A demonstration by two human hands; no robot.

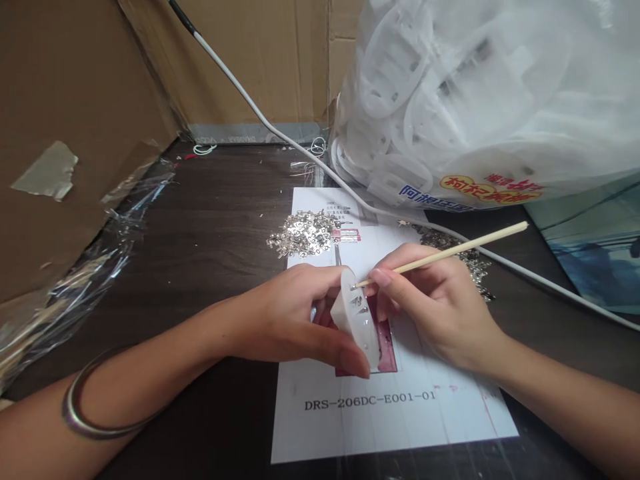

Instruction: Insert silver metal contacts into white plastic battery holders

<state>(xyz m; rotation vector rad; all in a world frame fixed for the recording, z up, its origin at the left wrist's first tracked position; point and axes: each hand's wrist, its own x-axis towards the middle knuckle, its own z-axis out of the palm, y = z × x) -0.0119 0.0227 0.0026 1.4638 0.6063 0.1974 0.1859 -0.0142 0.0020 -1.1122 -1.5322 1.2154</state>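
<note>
A white plastic part (357, 323) with a round face and small metal pieces in its slots is gripped by my left hand (305, 320), thumb below and fingers behind it. The face is tilted toward the right. Between the thumb and fingers of my right hand (425, 300) is a thin wooden stick (465, 247). Its tip touches the upper part of the round face, at a small metal piece. Both hands are above a printed paper sheet (400, 427). The fingers behind the part are mostly hidden.
A pile of small metal pieces (307, 233) lies on the sheet's upper left, another (470, 260) beyond my right hand. A clear bag of white parts (460, 100) stands back right. A white cable (300, 143) crosses the dark table (210, 200). Cardboard (65, 120) stands left.
</note>
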